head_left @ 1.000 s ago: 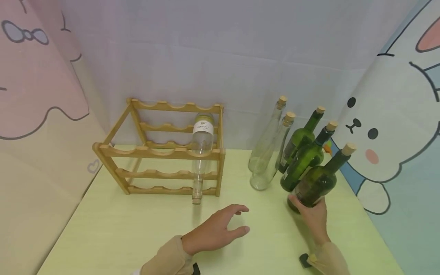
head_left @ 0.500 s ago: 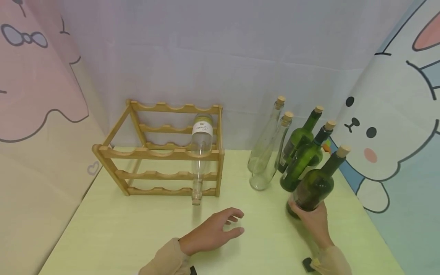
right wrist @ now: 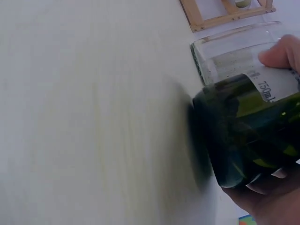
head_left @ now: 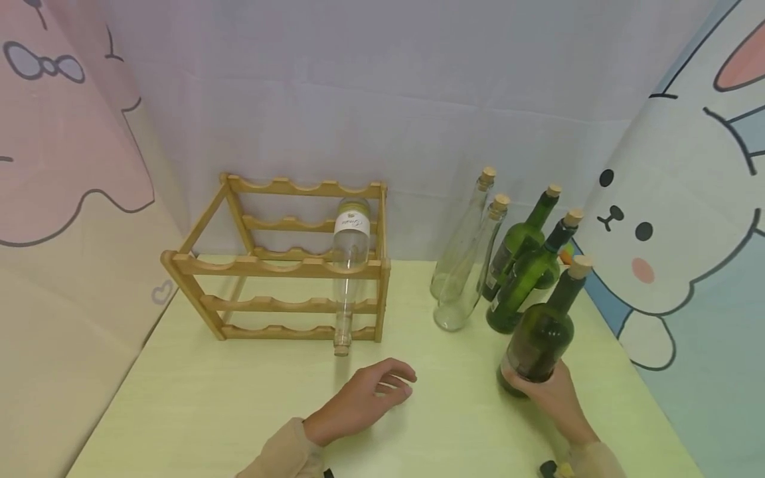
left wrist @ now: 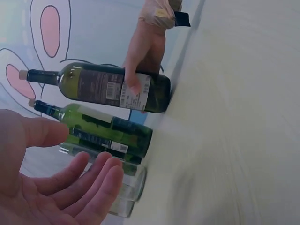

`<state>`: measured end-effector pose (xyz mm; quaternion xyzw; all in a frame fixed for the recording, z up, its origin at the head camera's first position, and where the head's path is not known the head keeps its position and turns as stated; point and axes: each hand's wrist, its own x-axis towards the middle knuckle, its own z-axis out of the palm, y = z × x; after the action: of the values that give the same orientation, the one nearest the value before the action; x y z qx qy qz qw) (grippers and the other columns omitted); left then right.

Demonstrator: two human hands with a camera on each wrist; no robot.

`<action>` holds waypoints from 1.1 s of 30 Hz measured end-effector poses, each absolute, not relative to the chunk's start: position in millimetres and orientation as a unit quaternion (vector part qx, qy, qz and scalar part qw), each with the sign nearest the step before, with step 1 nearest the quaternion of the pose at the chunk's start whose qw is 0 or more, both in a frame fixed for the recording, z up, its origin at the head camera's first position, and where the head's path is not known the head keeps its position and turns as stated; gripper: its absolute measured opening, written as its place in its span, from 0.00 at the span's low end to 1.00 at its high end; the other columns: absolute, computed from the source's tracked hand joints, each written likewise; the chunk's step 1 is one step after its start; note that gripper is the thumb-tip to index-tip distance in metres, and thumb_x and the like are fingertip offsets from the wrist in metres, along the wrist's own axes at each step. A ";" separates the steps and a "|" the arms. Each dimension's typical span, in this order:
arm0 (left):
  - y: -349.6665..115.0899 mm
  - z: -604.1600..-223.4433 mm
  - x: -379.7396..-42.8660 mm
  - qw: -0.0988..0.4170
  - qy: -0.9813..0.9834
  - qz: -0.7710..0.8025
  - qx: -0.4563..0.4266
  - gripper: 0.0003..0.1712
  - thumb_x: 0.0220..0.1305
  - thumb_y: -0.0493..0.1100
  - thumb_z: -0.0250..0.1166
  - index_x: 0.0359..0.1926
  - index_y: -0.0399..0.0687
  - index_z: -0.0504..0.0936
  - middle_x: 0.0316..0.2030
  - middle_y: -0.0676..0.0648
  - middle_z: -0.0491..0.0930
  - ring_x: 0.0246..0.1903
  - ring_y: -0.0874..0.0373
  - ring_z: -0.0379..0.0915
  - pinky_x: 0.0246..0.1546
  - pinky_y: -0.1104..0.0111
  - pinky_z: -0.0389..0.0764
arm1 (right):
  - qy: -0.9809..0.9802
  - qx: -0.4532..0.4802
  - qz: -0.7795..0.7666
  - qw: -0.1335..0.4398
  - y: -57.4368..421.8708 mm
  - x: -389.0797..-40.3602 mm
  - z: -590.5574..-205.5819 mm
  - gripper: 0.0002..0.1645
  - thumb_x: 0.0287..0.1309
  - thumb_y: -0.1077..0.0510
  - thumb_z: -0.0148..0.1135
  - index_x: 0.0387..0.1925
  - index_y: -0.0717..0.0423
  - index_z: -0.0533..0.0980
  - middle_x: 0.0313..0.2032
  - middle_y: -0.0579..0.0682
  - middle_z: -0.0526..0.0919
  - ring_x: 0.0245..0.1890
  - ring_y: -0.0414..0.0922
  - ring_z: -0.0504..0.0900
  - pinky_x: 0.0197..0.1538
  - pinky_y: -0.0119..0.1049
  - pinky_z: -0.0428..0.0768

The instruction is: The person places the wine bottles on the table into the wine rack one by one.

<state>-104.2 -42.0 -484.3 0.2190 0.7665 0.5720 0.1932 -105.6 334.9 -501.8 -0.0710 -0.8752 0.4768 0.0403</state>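
Low on its body, a dark green wine bottle (head_left: 542,335) with a cork is gripped by my right hand (head_left: 558,401). Thumb and fingers wrap its lower part in the right wrist view, where the bottle's base (right wrist: 220,145) stands just off the table, its shadow beside it. My left hand (head_left: 364,398) hovers over the table's front middle, fingers loosely bent, holding nothing. In the left wrist view its fingers (left wrist: 93,187) are spread apart from the bottles. Behind the held bottle stand a green bottle (head_left: 528,285) and another green bottle (head_left: 514,249), both corked.
Two clear corked bottles (head_left: 469,279) stand left of the green ones. A wooden wine rack (head_left: 287,267) is at the back left, with a clear labelled bottle (head_left: 351,245) lying in its right slot, neck forward. Printed curtains (head_left: 418,119) hang behind and at the sides.
My right hand has drawn the held bottle slightly nearer and left, away from the other green bottles, and it leans less. My left hand has shifted a little left, fingers curling in more.
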 end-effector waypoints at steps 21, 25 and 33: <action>-55.1 -485.2 -102.3 0.197 0.740 0.612 0.197 0.09 0.82 0.48 0.62 0.54 0.51 0.83 0.52 0.47 0.86 0.46 0.58 0.85 0.50 0.60 0.86 | -0.909 0.021 0.417 0.007 353.2 -104.5 -487.8 0.52 0.47 0.60 0.88 0.72 0.57 0.70 0.59 0.56 0.81 0.52 0.28 0.75 0.56 0.41 0.75; -56.4 -487.0 -102.9 0.200 0.738 0.614 0.196 0.10 0.83 0.48 0.61 0.55 0.50 0.83 0.51 0.51 0.86 0.46 0.57 0.85 0.50 0.60 0.86 | -0.916 0.031 0.399 0.002 353.5 -105.5 -485.3 0.53 0.44 0.60 0.89 0.72 0.56 0.71 0.60 0.56 0.80 0.51 0.33 0.74 0.51 0.39 0.76; -54.9 -490.9 -105.0 0.207 0.723 0.628 0.200 0.11 0.83 0.46 0.61 0.55 0.45 0.82 0.51 0.49 0.86 0.44 0.56 0.86 0.48 0.67 0.85 | -0.919 0.093 0.382 0.029 355.5 -111.3 -487.3 0.55 0.36 0.63 0.91 0.69 0.56 0.74 0.59 0.56 0.81 0.52 0.34 0.73 0.50 0.39 0.77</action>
<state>-105.0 -54.9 -490.9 0.2005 0.7228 0.6283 0.2066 -111.3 355.5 -487.3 0.0933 -0.9190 0.3820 0.0293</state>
